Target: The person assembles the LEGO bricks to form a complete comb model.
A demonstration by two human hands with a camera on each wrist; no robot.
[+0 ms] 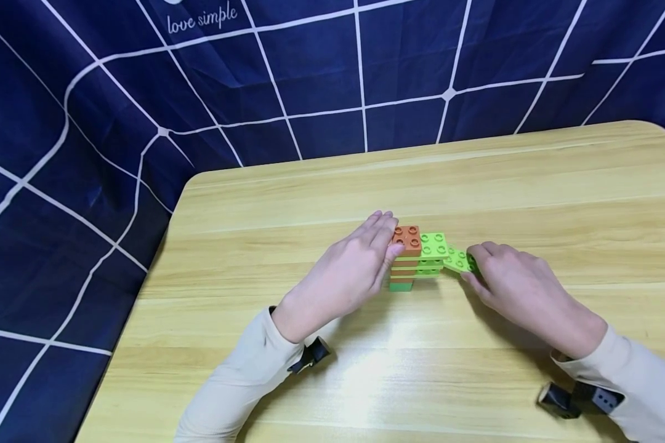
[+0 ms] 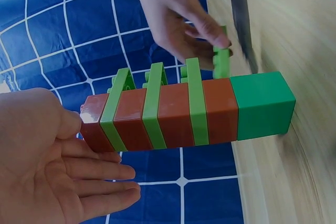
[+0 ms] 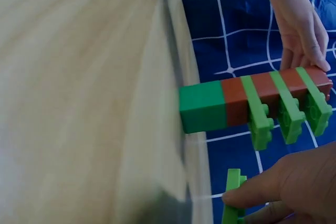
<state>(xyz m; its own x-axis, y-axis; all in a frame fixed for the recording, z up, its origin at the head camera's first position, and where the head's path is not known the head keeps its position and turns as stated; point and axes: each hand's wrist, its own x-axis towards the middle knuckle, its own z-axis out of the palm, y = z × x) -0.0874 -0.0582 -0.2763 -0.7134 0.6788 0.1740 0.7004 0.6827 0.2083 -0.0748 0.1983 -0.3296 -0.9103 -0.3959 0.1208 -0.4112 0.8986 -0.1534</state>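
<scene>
A tower of toy building bricks stands upright on the table, with a dark green brick [image 2: 262, 106] at its foot. Above it, reddish-brown bricks [image 1: 407, 239] alternate with thin light green plates [image 1: 434, 245] that jut out to the right. My left hand [image 1: 346, 271] pinches the top brown brick between thumb and index finger; its other fingers stretch out past the tower. To the right of the tower, my right hand [image 1: 523, 292] pinches a loose light green studded plate [image 1: 455, 258]. In the right wrist view this plate is apart from the tower, low near the tabletop.
The light wood table [image 1: 255, 246] extends around the tower, its rounded back edge against a dark blue curtain [image 1: 321, 74] with white lines. Black wrist cameras [image 1: 582, 399] sit on both sleeves, close above the tabletop.
</scene>
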